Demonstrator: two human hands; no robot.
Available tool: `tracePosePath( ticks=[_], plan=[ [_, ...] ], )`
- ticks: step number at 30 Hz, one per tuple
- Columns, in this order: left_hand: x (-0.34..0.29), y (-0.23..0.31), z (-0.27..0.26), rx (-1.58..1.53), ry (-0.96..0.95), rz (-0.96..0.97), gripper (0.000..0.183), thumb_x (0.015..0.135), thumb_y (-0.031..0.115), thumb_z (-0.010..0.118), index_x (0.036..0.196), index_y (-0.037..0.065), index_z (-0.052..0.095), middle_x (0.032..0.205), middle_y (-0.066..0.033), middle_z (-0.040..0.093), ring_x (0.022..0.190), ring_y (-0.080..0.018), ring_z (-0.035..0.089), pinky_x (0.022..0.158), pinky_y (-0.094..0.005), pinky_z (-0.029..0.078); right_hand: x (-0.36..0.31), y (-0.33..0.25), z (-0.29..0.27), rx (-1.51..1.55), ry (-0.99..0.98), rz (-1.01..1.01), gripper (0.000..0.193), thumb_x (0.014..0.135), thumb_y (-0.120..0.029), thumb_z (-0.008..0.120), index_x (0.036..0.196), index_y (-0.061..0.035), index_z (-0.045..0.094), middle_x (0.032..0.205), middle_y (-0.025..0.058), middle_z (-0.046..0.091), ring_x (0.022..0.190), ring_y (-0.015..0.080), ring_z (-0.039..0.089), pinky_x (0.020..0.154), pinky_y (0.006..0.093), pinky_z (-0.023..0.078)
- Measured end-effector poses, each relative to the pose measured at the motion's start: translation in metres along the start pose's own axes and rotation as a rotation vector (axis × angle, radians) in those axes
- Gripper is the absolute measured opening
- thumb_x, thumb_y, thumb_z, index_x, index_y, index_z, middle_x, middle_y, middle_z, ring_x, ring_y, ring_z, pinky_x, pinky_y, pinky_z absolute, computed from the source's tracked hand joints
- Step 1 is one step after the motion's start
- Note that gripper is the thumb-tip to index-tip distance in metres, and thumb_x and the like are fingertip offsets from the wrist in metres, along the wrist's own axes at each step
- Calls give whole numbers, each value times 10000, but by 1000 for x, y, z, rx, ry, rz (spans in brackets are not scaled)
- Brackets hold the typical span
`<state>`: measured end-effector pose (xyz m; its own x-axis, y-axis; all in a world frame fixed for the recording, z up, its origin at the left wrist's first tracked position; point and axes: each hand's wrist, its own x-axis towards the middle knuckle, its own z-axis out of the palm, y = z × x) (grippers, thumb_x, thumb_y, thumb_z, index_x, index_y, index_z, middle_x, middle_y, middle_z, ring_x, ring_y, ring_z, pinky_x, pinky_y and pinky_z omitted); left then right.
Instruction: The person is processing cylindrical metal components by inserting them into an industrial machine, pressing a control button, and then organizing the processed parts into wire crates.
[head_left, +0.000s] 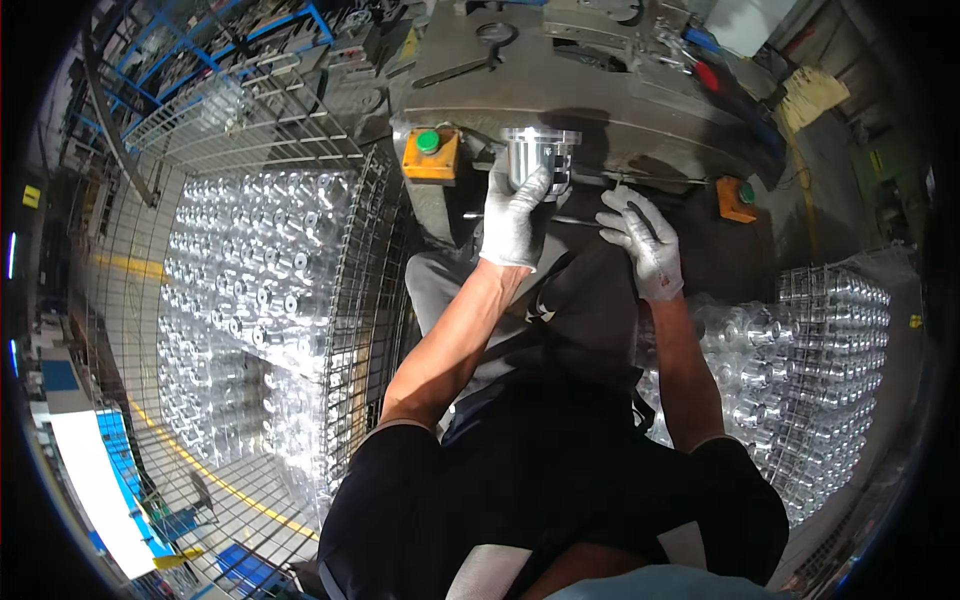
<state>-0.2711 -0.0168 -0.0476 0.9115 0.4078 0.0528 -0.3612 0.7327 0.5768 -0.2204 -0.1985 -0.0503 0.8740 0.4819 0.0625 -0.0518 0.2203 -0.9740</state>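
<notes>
My left hand (512,218), in a white glove, grips a shiny metal cylinder (540,160) by its side. The part stands upright with a wide flange on top and a cut-out in its wall. To the right, my gloved right hand (645,245) has bent fingers and dark smudges. A thin metal rod (577,220) reaches its fingertips and passes behind my left wrist, its small tip showing on the other side. The rod appears pinched between the fingers, though the grip is partly hidden.
Ahead is a metal machine table (480,105) with an orange box with a green button (428,142) and another orange box (737,199). Wire cages with stacked metal parts stand left (345,300) and right (840,340). A red-handled tool (706,75) lies at the back right.
</notes>
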Motion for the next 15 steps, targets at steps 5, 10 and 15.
tracePosePath(
  ticks=[5,10,15],
  plan=[
    [28,-20,20,29,-40,-100,446,866,126,603,1282,118,443,1155,-50,550,997,-173,556,854,-379,474,-1,-12,-17,-1,89,-27,344,947,-142,488,1258,6,482,1193,163,572,983,247,624,802,326,516],
    [59,-23,37,-20,-83,-170,353,914,185,507,1258,120,459,1139,-65,550,998,-212,555,878,-423,457,-10,-12,-32,-42,126,72,413,946,-195,465,1297,17,428,1210,153,560,1011,244,599,852,345,488],
    [131,-19,84,156,39,-225,333,866,271,612,1137,108,508,958,-63,583,868,-197,558,695,-407,505,-11,-6,-46,20,137,31,413,936,-187,481,1295,11,434,1217,157,551,988,243,606,844,355,491]
  ],
)
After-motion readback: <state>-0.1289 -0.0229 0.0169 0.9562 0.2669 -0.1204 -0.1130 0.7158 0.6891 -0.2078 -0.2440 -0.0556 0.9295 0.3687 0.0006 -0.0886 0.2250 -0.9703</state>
